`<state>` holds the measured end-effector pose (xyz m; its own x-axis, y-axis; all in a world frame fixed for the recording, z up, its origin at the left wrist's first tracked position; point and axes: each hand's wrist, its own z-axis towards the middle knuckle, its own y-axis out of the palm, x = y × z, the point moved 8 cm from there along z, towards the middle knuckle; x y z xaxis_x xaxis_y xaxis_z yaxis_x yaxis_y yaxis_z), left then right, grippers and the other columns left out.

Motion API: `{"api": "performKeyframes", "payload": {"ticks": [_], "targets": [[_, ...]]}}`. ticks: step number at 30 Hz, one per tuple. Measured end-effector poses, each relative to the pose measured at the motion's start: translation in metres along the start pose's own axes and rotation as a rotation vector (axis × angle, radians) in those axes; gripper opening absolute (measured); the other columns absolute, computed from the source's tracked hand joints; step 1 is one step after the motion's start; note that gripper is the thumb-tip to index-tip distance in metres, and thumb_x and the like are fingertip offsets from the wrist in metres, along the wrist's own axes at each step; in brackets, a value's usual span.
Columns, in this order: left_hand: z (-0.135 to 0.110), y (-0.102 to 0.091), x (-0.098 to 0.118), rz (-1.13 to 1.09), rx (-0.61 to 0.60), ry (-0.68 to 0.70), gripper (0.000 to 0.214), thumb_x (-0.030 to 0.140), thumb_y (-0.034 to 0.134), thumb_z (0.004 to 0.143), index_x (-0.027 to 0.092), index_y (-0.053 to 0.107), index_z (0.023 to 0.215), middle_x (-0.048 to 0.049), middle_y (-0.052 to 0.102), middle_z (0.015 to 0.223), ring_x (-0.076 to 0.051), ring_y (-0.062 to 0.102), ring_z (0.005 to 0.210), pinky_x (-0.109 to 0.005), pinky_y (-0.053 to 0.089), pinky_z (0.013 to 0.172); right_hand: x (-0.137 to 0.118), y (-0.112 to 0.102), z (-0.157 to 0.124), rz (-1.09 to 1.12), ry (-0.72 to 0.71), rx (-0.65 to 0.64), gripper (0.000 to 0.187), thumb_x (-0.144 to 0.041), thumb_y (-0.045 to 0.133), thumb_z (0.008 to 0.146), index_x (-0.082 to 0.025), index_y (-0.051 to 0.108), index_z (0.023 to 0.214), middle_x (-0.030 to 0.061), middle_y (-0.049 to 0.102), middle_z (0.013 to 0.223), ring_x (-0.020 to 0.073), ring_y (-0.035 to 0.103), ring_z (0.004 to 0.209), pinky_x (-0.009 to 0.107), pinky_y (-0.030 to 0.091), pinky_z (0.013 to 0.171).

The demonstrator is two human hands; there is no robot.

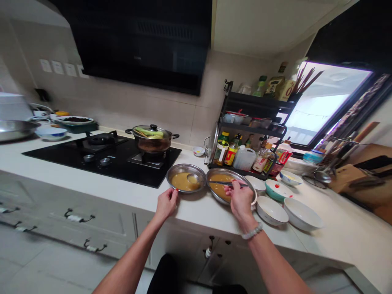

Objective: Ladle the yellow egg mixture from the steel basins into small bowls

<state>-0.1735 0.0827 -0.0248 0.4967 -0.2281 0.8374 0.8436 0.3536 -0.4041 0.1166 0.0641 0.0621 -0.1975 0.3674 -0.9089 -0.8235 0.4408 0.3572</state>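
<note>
Two shallow metal bowls of yellowish-brown liquid stand side by side at the counter's front. My left hand (167,203) is closed at the near rim of the left metal bowl (170,181), thumb against the edge. My right hand (240,200) grips the dark handle of a ladle (192,179) above the right metal bowl (214,197). The handle reaches left across both rims, and the ladle's head is over the left bowl, at the liquid. Whether it is dipped in, I cannot tell.
A lidded pot (153,141) sits on the black gas hob (134,173) to the left. Behind the bowls rises a black rack (260,128) with bottles. Several ceramic bowls (272,210) crowd the right side. A knife block (346,173) stands farther right.
</note>
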Motion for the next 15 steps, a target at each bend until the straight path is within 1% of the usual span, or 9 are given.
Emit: {"api": "performKeyframes", "payload": {"ticks": [3, 6, 8, 10, 12, 15], "targets": [[0.000, 0.001, -0.002, -0.006, -0.002, -0.005, 0.039, 0.046, 0.039, 0.084, 0.019, 0.051, 0.059, 0.0009, 0.056, 0.050, -0.013, 0.049, 0.049, -0.023, 0.035, 0.051, -0.019, -0.014, 0.008, 0.007, -0.046, 0.023, 0.026, -0.032, 0.068, 0.060, -0.015, 0.054, 0.075, -0.0014, 0.060, 0.046, 0.0118, 0.055, 0.037, 0.017, 0.039, 0.032], [0.001, 0.001, -0.002, -0.009, 0.002, -0.004, 0.038, 0.046, 0.039, 0.084, 0.020, 0.051, 0.059, 0.0007, 0.056, 0.049, -0.013, 0.050, 0.049, -0.023, 0.036, 0.051, -0.038, -0.036, 0.018, -0.039, -0.116, 0.080, 0.026, -0.033, 0.067, 0.061, -0.015, 0.055, 0.075, -0.0012, 0.059, 0.046, 0.0131, 0.055, 0.038, 0.019, 0.040, 0.032], [0.001, 0.001, -0.002, -0.011, 0.004, 0.000, 0.038, 0.045, 0.039, 0.084, 0.020, 0.052, 0.059, 0.0005, 0.056, 0.049, -0.013, 0.050, 0.049, -0.024, 0.036, 0.051, -0.049, -0.052, 0.024, -0.107, -0.177, 0.114, 0.026, -0.036, 0.066, 0.064, -0.016, 0.056, 0.076, -0.0009, 0.059, 0.046, 0.0143, 0.055, 0.037, 0.021, 0.041, 0.032], [0.001, 0.001, -0.002, -0.014, 0.007, 0.006, 0.038, 0.045, 0.040, 0.083, 0.019, 0.053, 0.059, 0.0002, 0.056, 0.049, -0.013, 0.050, 0.049, -0.024, 0.036, 0.050, -0.057, -0.066, 0.026, -0.218, -0.254, 0.121, 0.027, -0.039, 0.064, 0.069, -0.016, 0.056, 0.080, -0.0008, 0.059, 0.047, 0.0152, 0.055, 0.037, 0.022, 0.042, 0.032], [0.001, 0.000, -0.002, -0.014, 0.010, 0.010, 0.038, 0.045, 0.040, 0.083, 0.019, 0.054, 0.059, 0.0001, 0.057, 0.049, -0.013, 0.050, 0.049, -0.023, 0.036, 0.050, -0.064, -0.074, 0.025, -0.360, -0.353, 0.089, 0.028, -0.041, 0.061, 0.075, -0.015, 0.057, 0.085, -0.0007, 0.059, 0.049, 0.0155, 0.056, 0.038, 0.024, 0.045, 0.036], [0.001, 0.000, -0.001, -0.015, 0.015, 0.010, 0.038, 0.045, 0.041, 0.082, 0.019, 0.054, 0.058, 0.0000, 0.056, 0.048, -0.013, 0.050, 0.049, -0.023, 0.035, 0.050, -0.073, -0.075, 0.012, -0.560, -0.570, -0.035, 0.027, -0.039, 0.054, 0.083, -0.015, 0.060, 0.094, 0.0010, 0.062, 0.059, 0.0143, 0.059, 0.044, 0.026, 0.050, 0.045]]}}
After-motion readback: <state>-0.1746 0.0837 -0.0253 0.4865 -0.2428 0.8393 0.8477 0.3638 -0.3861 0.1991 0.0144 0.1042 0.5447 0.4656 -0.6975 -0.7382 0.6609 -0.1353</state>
